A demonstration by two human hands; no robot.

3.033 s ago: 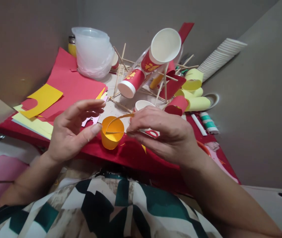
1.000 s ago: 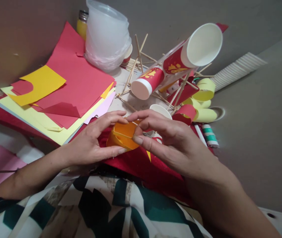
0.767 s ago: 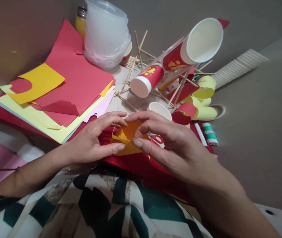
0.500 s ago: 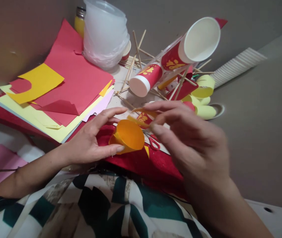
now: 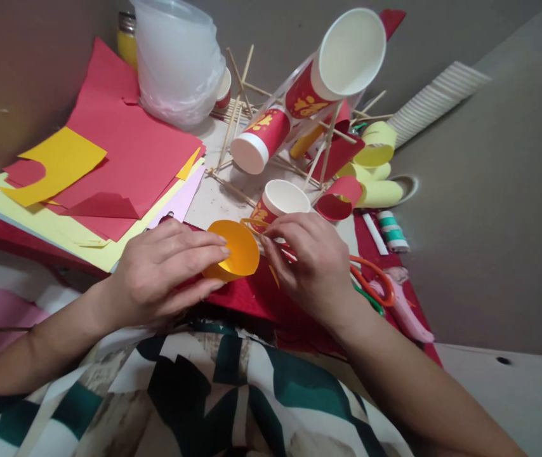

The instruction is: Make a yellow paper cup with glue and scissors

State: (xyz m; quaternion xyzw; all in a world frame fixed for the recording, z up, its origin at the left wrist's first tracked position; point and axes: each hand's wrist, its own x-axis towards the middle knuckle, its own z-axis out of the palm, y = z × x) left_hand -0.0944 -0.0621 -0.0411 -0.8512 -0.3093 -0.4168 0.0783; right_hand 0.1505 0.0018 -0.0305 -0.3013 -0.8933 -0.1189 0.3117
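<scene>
i'm counting as it runs: two hands, with one orange paper sleeve (image 5: 240, 257) in the left hand (image 5: 166, 270) and one orange strip (image 5: 254, 221) in the right hand (image 5: 306, 263). just beyond, between them, one standing cup (image 5: 286, 198). farther out, two tilted cups (image 5: 306, 92). one jar (image 5: 127, 47) beyond the left, three yellow rolls (image 5: 370, 172) beyond the right.

Head cam, fwd/down, near.

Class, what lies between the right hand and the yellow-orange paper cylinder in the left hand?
In the head view, a thin orange strip lies there, pinched by the right hand beside the yellow-orange paper cylinder; whether they touch is unclear.
</scene>
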